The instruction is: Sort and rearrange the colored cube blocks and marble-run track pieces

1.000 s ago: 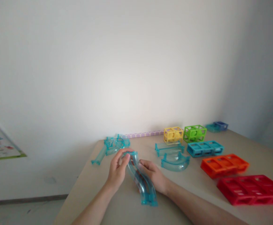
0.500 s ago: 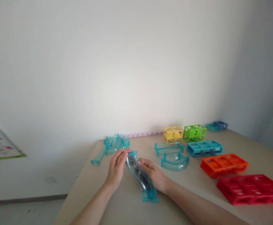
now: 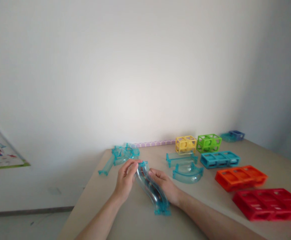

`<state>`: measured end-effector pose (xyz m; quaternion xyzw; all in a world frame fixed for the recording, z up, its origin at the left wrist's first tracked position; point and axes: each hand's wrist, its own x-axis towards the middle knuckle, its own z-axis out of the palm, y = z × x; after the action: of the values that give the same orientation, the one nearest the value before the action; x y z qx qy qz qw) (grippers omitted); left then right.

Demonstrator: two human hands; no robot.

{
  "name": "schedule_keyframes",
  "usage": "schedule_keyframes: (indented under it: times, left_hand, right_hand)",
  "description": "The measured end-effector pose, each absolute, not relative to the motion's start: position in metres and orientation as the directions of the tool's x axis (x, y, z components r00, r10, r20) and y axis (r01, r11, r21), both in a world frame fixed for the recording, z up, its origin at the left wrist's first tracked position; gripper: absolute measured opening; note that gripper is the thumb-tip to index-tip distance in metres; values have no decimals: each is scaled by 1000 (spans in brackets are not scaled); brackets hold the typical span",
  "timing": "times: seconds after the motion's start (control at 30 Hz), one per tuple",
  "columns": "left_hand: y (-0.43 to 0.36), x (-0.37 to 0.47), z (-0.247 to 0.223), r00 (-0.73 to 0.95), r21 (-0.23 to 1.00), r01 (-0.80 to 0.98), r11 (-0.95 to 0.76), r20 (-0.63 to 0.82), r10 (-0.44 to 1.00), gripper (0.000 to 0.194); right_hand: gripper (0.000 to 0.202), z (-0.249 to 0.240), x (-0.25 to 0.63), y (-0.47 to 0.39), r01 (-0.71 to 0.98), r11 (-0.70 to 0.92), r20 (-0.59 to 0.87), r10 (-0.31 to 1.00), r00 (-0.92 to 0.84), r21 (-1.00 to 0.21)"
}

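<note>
A clear blue S-shaped track piece [image 3: 151, 190] is held above the table between both hands, its far end up and its near end toward me. My left hand [image 3: 126, 176] grips its far left end with thumb and fingers. My right hand [image 3: 164, 183] is closed on its right side, near the middle; some fingers are hidden beneath it. Right of the hands lie a straight clear blue piece [image 3: 181, 160] and a curved one [image 3: 188, 174]. Behind my left hand is a cluster of clear blue pieces [image 3: 125, 153].
On the table [image 3: 95, 200], the right side holds yellow [image 3: 185, 144], green [image 3: 209, 143], teal [image 3: 220, 159], orange [image 3: 240, 177] and red [image 3: 269, 203] block frames. A dark blue block [image 3: 237, 134] sits at the far right corner, against the wall.
The view has shifted slightly, so the objects appear a little further right. Both hands keep their hold on the S-shaped piece, with hardly any other movement.
</note>
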<state>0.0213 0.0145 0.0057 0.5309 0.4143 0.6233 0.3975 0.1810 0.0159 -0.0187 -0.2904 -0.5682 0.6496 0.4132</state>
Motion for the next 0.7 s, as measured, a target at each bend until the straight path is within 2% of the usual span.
schedule_keyframes:
  times: [0.53, 0.7]
  left_hand:
    - [16, 21, 6, -90, 920, 53, -388, 392, 916, 36]
    - [14, 18, 12, -28, 877, 184, -443, 456, 890, 28]
  right_hand:
    - [48, -18, 180, 17, -219, -148, -17, 862, -507, -965]
    - [40, -13, 182, 17, -169, -228, -106, 841, -530, -959]
